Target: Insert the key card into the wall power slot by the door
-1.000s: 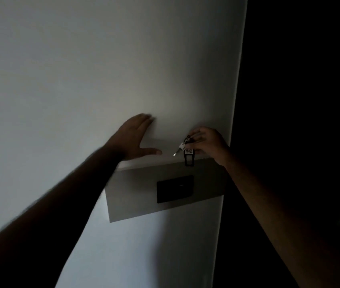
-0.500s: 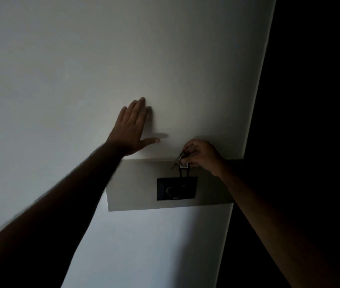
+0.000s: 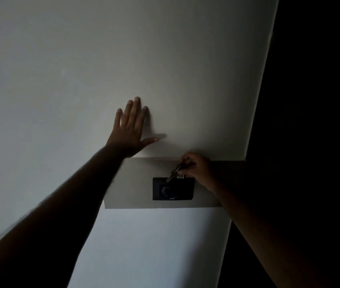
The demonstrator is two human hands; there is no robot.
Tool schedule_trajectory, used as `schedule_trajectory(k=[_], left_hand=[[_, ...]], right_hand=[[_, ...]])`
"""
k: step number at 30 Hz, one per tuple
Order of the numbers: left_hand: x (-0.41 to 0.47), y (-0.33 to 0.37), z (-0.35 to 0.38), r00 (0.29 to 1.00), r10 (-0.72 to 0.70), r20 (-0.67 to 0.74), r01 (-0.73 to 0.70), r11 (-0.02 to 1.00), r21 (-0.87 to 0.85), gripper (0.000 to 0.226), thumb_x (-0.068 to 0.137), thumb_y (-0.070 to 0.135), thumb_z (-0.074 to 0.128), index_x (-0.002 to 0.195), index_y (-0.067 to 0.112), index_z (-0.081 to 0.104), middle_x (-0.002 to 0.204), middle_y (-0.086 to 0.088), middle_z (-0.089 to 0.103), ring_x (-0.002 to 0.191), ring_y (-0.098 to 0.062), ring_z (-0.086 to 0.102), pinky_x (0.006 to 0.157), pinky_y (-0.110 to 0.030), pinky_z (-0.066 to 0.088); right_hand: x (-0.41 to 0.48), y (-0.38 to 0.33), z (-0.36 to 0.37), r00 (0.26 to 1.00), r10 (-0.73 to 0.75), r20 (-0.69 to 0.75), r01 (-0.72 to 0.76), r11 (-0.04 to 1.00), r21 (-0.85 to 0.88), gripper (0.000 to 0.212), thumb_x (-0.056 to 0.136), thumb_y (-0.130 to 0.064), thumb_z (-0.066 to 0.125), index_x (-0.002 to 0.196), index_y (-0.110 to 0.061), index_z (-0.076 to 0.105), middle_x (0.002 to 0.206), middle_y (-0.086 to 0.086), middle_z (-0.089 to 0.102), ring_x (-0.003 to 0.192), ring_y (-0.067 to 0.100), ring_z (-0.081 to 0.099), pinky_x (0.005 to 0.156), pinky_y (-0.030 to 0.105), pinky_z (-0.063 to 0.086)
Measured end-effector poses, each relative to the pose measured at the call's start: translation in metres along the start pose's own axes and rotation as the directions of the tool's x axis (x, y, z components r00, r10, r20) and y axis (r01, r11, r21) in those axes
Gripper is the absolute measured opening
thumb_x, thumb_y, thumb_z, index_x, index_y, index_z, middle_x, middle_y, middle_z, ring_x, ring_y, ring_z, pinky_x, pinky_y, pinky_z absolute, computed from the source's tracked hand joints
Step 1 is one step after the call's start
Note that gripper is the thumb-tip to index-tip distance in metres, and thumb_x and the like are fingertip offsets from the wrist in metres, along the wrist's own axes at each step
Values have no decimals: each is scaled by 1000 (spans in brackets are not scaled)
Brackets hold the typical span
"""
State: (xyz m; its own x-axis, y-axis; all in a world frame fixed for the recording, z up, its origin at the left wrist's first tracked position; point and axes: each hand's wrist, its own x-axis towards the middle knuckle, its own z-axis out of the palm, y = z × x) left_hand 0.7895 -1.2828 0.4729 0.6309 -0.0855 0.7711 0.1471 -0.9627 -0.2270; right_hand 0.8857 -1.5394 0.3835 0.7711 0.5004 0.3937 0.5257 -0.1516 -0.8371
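In dim light a black wall power slot (image 3: 173, 189) sits in a grey recessed panel (image 3: 131, 183) on a white wall. My right hand (image 3: 196, 169) pinches the key card tag (image 3: 180, 176) at the top edge of the slot, with a metal key (image 3: 172, 175) dangling from it to the left. Whether the tag is inside the slot I cannot tell. My left hand (image 3: 130, 129) lies flat on the wall above and left of the panel, fingers spread, holding nothing.
The white wall (image 3: 81, 69) fills most of the view. Its corner edge (image 3: 262, 80) runs down the right side, and beyond it lies a dark, unlit space (image 3: 310, 100). My forearms cross the lower part of the view.
My right hand has come down with the key card from above the panel to the top edge of the black slot. My left hand stays flat on the wall.
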Motion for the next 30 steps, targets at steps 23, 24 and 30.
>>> schedule_trajectory(k=[23,24,30], left_hand=[[3,0,11,1000,-10,-19,10,1000,-2,104,89,82,32,162,12,5,169,-17,-8,156,-34,-8,123,-58,6],[3,0,12,1000,-10,-9,10,1000,-7,104,89,82,30,162,13,2,169,-15,-11,156,-33,-10,123,-58,4],[3,-1,10,1000,-17,18,18,999,-33,103,90,82,29,162,15,0,169,-14,-13,155,-33,-13,123,-60,3]], right_hand=[[-25,29,-1,840,-530,121,467,589,-660,40,77,-10,86,114,0,76,103,19,75,96,36,73,86,44,61],[-27,31,-3,832,-539,131,471,561,-681,40,81,-16,83,118,-3,75,100,16,75,92,34,72,81,43,61],[-31,-2,-33,813,-580,41,469,612,-637,48,94,-45,64,138,-26,60,109,-2,67,82,14,66,68,33,61]])
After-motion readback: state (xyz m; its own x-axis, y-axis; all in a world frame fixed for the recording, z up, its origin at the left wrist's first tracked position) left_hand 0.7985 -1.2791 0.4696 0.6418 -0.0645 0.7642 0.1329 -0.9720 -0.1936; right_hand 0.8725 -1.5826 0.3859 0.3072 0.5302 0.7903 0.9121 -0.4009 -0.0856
